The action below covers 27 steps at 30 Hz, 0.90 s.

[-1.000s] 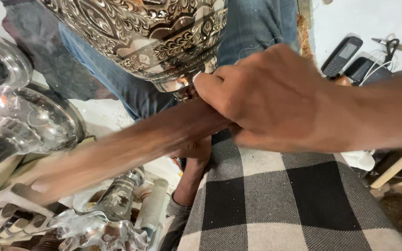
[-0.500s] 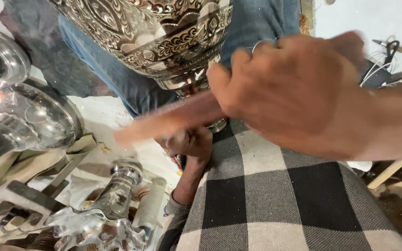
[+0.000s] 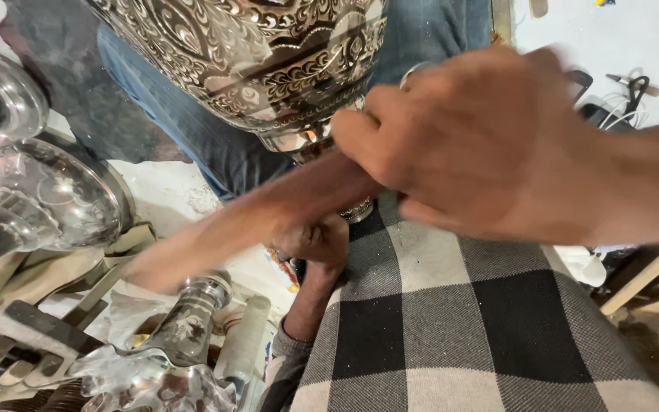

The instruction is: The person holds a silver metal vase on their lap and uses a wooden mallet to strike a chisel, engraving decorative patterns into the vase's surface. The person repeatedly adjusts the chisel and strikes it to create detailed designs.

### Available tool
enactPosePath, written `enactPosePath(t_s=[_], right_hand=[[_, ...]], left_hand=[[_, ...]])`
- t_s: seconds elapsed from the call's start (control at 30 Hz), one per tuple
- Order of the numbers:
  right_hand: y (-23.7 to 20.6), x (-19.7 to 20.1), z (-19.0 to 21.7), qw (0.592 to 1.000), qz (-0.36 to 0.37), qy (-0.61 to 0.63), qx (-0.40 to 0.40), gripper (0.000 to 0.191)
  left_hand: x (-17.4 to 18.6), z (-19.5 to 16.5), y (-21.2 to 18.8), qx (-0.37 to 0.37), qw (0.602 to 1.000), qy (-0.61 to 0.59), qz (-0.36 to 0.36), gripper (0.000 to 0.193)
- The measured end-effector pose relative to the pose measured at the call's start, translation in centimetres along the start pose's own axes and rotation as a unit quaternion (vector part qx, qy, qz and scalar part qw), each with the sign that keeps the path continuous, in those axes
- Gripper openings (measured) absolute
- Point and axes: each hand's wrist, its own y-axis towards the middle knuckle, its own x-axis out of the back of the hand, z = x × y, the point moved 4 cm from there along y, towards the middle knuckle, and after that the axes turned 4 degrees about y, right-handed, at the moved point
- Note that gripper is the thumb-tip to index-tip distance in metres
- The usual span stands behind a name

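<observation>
fingers (image 3: 390,141) around wooden stick (image 3: 268,214), vessel (image 3: 261,61) just above

The light was bright and even, shiny spots glared on the silver pot (image 3: 261,61), and the right hand (image 3: 482,145) looked blurry.

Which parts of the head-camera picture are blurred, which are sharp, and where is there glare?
In the head view, the right hand and the wooden stick it grips are smeared by motion blur; the checked cloth and the engraved metal vase look sharp; bright glare shows on the shiny bowl at the left.
</observation>
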Motion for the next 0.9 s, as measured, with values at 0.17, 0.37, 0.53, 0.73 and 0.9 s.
enactPosePath(t_s=[0.17,0.37,0.53,0.73,0.9], right_hand=[[0.4,-0.2,0.3,0.989,0.126,0.078,-0.023,0.051],[0.1,1.4,0.4,0.997,-0.042,-0.049,-0.036,0.035],[0.5,-0.8,-1.1,0.989,0.027,0.135,-0.061,0.035],[1.0,0.5,0.0,0.996,0.021,0.088,-0.004,0.029],[2.2,3.6,0.3,0.974,-0.121,0.191,0.002,0.036]], left_hand=[[0.0,0.1,0.3,-0.011,1.0,0.0,-0.01,0.026],[-0.1,-0.9,2.0,-0.031,0.999,-0.005,-0.027,0.027],[0.1,-0.8,2.2,-0.002,0.999,-0.042,-0.034,0.018],[0.0,0.9,0.7,0.017,0.997,-0.007,-0.075,0.031],[0.1,0.6,0.7,0.006,0.999,0.0,-0.054,0.027]])
